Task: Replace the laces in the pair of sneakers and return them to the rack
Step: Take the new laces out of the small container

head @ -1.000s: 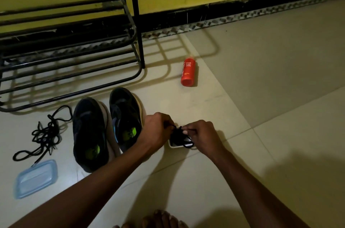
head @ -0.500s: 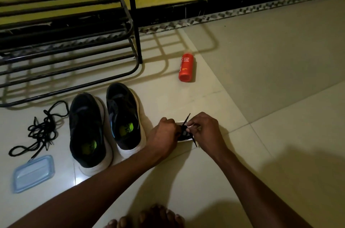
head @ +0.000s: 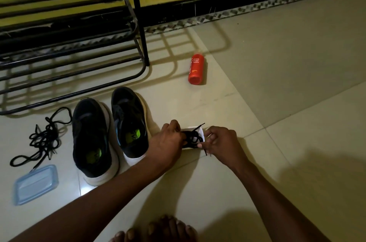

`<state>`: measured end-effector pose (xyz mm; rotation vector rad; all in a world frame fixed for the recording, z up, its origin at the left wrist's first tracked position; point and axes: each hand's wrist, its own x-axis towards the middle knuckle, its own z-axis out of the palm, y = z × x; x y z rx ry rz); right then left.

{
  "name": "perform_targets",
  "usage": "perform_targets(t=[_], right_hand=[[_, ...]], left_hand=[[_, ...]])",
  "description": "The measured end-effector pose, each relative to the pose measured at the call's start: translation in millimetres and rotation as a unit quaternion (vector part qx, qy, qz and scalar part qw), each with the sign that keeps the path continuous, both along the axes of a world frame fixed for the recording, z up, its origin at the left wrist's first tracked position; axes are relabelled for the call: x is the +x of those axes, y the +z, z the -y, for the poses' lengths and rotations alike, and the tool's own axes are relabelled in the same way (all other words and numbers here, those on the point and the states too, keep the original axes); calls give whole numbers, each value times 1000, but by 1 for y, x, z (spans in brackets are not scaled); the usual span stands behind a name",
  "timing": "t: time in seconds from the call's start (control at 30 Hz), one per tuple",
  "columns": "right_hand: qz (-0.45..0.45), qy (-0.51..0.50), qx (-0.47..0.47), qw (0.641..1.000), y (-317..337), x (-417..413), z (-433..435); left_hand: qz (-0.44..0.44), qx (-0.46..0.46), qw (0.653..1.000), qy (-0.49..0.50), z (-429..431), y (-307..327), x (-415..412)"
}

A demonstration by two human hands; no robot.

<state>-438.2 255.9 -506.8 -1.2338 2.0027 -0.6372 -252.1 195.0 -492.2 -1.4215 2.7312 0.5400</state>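
Parted, left hand (head: 168, 143) and right hand (head: 222, 142) pinch coiled black lace (head: 191, 137) over rectangular tray (head: 202, 133).

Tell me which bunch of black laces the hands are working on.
The bunch in the small white tray, between the left hand and right hand, which both pinch it. The other bunch lies untouched on the floor left of the sneakers.

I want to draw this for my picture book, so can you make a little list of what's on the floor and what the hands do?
Sneakers: two black sneakers, side by side, in front of the rack
Loose laces: black pile, left of the sneakers
Blue lid: near that pile
Red bottle: right of the rack
Hands: left hand and right hand hold the lace bundle over the white tray
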Motion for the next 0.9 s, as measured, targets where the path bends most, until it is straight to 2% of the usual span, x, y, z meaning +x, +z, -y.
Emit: perform_targets(t=[0.1,0.3,0.47,0.57,0.63,0.77,0.83,0.9], right_hand=[[27,4,31,999,6,-1,2],[-11,0,44,999,13,5,6],[43,-33,-47,997,16,11,18],[-9,6,-105,994,9,13,25],[-78,79,-117,987,-1,15,27],[-186,192,-43,963,-15,19,33],[-176,196,-30,964,-14,20,33],[-139,180,-76,971,-12,19,28]], left_hand=[[-1,12,1000,-14,-1,-6,1],[-40,14,999,-21,1,-16,0],[-62,28,997,-19,7,-18,-1],[-69,31,997,-9,9,-19,-1],[-90,32,995,4,9,-21,0],[-123,12,992,23,4,-17,2],[-143,4,989,26,3,-16,0],[-156,0,987,39,4,-18,-4]])
